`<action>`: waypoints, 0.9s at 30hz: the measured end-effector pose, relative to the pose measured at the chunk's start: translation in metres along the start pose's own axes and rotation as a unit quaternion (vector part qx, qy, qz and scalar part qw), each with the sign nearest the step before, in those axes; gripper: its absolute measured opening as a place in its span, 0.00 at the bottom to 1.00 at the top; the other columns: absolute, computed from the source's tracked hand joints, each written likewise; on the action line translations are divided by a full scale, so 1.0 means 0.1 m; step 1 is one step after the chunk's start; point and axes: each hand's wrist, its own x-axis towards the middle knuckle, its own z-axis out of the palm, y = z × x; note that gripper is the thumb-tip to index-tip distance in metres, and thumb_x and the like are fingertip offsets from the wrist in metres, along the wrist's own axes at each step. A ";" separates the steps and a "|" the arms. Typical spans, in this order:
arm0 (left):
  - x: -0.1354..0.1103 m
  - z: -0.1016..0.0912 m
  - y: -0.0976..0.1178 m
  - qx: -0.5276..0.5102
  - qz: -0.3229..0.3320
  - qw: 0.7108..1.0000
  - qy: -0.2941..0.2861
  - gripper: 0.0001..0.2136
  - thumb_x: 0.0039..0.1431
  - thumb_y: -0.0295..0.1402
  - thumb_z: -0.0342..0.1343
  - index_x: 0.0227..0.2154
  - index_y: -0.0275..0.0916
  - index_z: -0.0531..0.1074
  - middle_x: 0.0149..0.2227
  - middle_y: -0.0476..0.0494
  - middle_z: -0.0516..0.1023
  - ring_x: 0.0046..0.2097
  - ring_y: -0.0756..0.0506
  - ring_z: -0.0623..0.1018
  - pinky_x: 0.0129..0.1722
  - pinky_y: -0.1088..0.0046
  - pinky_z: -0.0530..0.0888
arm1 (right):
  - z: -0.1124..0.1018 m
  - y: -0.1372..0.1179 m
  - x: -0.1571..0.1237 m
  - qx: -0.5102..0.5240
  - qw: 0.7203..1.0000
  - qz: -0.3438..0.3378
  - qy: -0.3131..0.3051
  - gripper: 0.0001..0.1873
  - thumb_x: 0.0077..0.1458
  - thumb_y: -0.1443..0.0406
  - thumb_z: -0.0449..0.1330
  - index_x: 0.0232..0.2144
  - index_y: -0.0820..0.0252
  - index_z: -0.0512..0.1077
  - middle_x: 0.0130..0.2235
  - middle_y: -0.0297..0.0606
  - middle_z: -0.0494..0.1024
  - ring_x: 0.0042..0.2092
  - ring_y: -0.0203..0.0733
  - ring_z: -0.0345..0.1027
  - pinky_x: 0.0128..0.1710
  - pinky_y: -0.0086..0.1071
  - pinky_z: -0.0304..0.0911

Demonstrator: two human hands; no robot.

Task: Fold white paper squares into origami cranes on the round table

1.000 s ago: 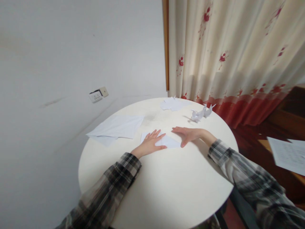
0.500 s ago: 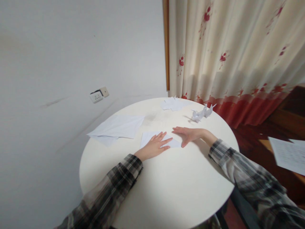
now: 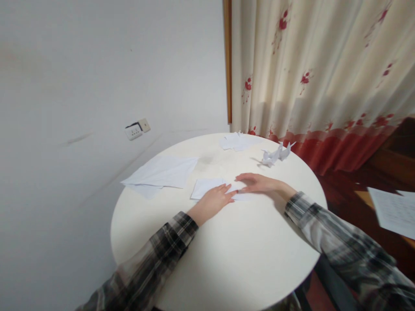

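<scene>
A folded sheet of white paper (image 3: 204, 186) lies on the round white table (image 3: 223, 259) in front of me. My left hand (image 3: 215, 201) rests on its middle, fingers stretched towards the right and holding nothing. At the paper's right part is my right hand (image 3: 257, 182), its thumb and forefinger apart and pointing left. The left hand's fingertips come close to the right thumb. Both hands cover much of the paper, so its right-hand folds are partly hidden.
Larger white sheets (image 3: 162, 170) lie at the table's left. At the back are more pieces of paper (image 3: 238, 141), and folded paper figures (image 3: 275, 154) stand back right. A wall with a socket (image 3: 133, 131) borders the left; a curtain (image 3: 308, 103) hangs behind.
My left hand has slid slightly right and down, uncovering more of the paper's left part. The right hand's thumb has drawn up and left, nearer its forefinger.
</scene>
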 end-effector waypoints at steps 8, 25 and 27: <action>-0.02 -0.11 0.08 -0.008 0.016 1.000 -0.010 0.16 0.63 0.31 0.38 0.51 0.35 0.60 0.53 0.38 0.65 0.56 0.44 0.64 0.50 0.68 0.65 | 0.06 -0.02 0.09 0.109 0.986 0.028 0.120 0.22 0.51 0.53 0.52 0.39 0.64 0.71 0.41 0.43 0.74 0.42 0.43 0.67 0.45 0.37 0.60; -0.14 -0.26 0.10 -0.095 -0.009 0.978 0.185 0.17 0.59 0.21 0.39 0.50 0.37 0.61 0.50 0.44 0.70 0.53 0.50 0.68 0.53 0.69 0.65 | 0.10 0.04 0.04 0.044 0.979 -0.011 0.201 0.18 0.46 0.65 0.57 0.42 0.59 0.68 0.44 0.40 0.73 0.45 0.41 0.65 0.45 0.36 0.60; -0.14 -0.28 0.13 -0.145 -0.008 0.961 0.236 0.18 0.60 0.22 0.38 0.50 0.39 0.61 0.49 0.45 0.70 0.52 0.51 0.69 0.53 0.70 0.67 | 0.08 -0.04 0.02 0.024 0.977 -0.028 0.208 0.23 0.44 0.64 0.60 0.46 0.56 0.66 0.49 0.40 0.70 0.49 0.43 0.62 0.51 0.39 0.56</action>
